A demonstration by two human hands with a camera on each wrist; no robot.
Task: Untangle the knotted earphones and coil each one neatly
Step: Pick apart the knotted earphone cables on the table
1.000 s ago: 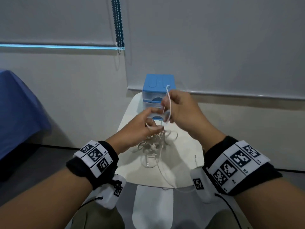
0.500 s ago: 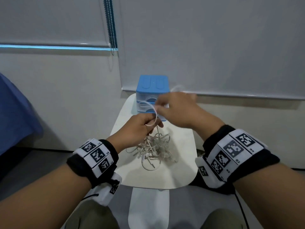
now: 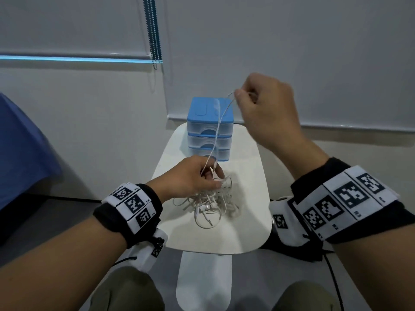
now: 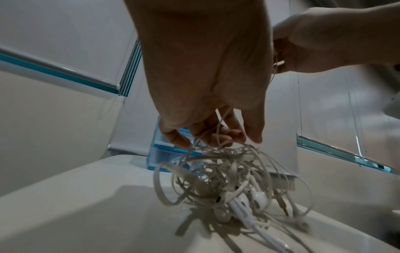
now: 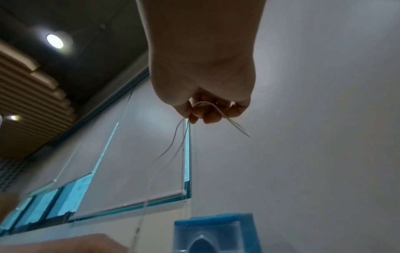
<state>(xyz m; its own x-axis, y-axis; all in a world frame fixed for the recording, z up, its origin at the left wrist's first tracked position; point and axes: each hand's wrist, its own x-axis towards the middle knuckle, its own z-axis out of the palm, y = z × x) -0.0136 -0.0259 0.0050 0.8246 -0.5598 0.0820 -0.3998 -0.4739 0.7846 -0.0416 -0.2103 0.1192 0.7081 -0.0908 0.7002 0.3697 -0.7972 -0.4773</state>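
A tangle of white earphones (image 3: 210,204) lies on the small white table (image 3: 251,216), with buds and a plug showing in the left wrist view (image 4: 236,193). My left hand (image 3: 202,178) hovers over the top of the tangle, fingers curled into the cords (image 4: 218,137). My right hand (image 3: 251,97) is raised above the blue drawer box and pinches a thin cord (image 3: 219,129) between thumb and fingers (image 5: 194,113). That cord runs taut from the right hand down to the left hand. A short loop of it sticks out past the right fingers.
A small blue and clear drawer box (image 3: 210,129) stands at the table's far edge, against the wall and roller blind. A bead chain (image 3: 153,32) hangs at the upper left. My knees sit below the table's near edge.
My right hand has risen up and to the right, drawing a cord out of the tangle. The left hand stayed low on the tangle.
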